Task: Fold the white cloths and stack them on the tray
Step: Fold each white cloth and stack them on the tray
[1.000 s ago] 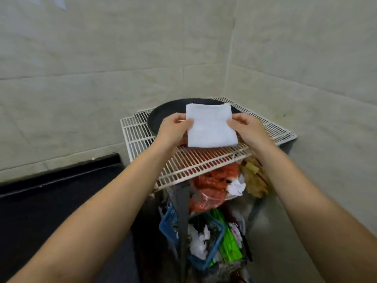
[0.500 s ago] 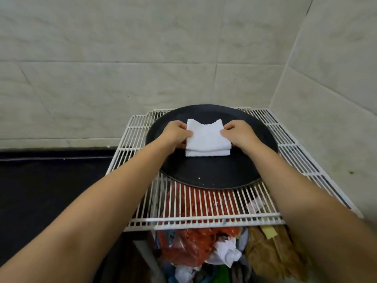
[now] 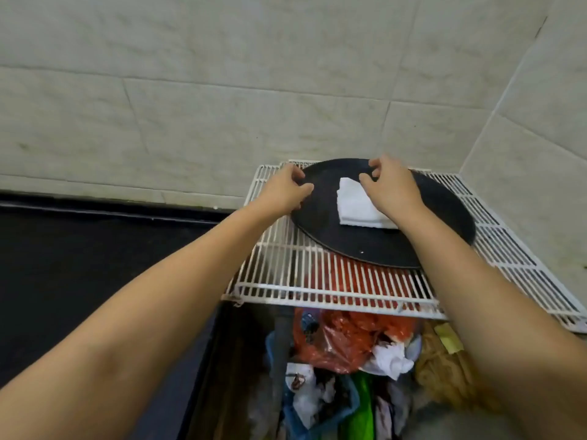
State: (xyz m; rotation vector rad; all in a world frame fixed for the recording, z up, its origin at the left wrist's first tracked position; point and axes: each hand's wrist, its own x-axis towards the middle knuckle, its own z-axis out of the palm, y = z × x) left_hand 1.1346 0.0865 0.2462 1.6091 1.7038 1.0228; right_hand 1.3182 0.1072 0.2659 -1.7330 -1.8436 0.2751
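A folded white cloth [image 3: 355, 208] lies on the round black tray [image 3: 365, 246], which rests on a white wire rack [image 3: 317, 281]. My left hand [image 3: 287, 190] hovers over the tray's left rim with curled fingers and holds nothing. Just above the cloth's right part is my right hand [image 3: 389, 187], fingers loosely bent and apart, covering the cloth's right side. Neither hand grips the cloth.
Tiled walls meet in a corner behind and to the right of the rack. A dark surface [image 3: 79, 265] lies to the left. Below the rack sit a red plastic bag [image 3: 343, 338], a crumpled white cloth [image 3: 392, 360], a blue basket [image 3: 317, 417] and other clutter.
Both hands carried the folded cloth down onto the tray, then let go of it. They now hover above it, and the view has shifted to the left.
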